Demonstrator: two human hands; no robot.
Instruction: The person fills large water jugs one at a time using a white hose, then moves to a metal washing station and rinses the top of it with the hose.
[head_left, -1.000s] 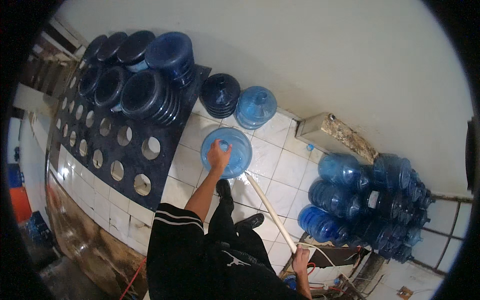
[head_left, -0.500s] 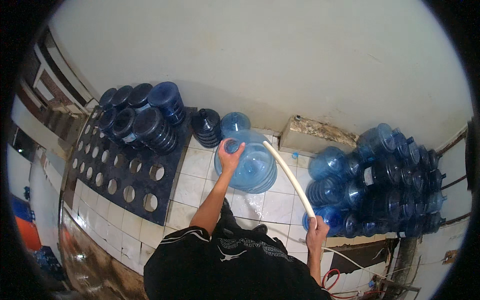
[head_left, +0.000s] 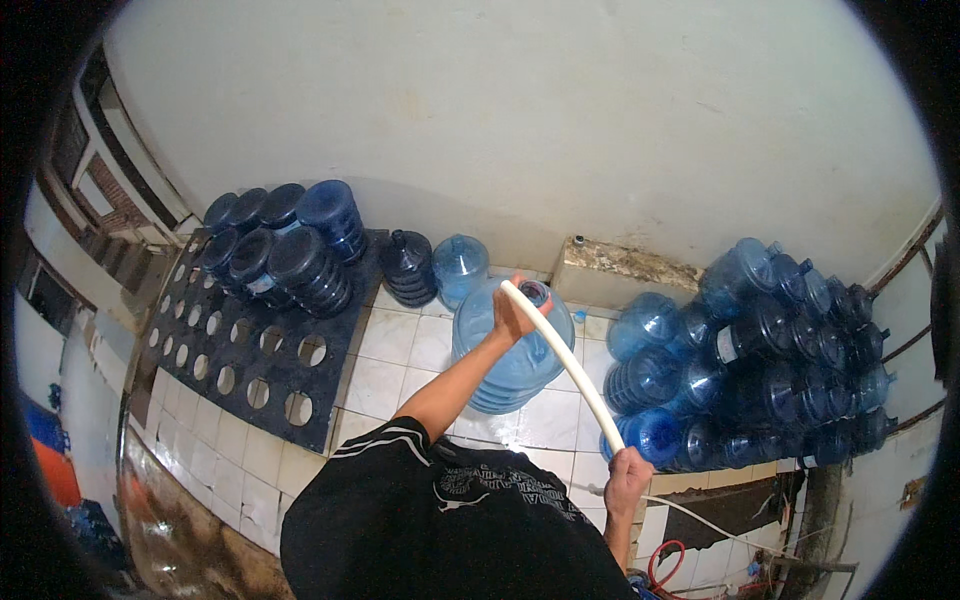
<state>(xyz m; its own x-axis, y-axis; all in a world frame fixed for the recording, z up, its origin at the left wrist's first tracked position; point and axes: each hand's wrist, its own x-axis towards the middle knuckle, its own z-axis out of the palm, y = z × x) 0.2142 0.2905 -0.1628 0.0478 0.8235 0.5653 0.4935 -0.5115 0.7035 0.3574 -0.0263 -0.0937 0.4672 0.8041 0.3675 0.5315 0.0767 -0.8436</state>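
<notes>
In the head view, the left arm stretched toward the far middle, its hand (head_left: pixel 511 318) bent round the neck of a big light-blue jug (head_left: pixel 497 375). Its fingers were curled on the neck's rim, partly hidden by the pale tube (head_left: pixel 572 365) crossing over them. The right arm was bent at the near right, its hand (head_left: pixel 628 476) closed in a fist about the tube's near end; the tube curved far and left, its tip appearing over the left hand. Whether it touched there, I cannot tell.

The jug stood out before the body, tilted, its mouth toward the far right, translucent, with ribs low on its side. Tiled floor (head_left: pixel 390 335) lay around it, a dark holed rack (head_left: pixel 250 362) to the left, stacked blue jugs (head_left: pixel 760 350) to the right.
</notes>
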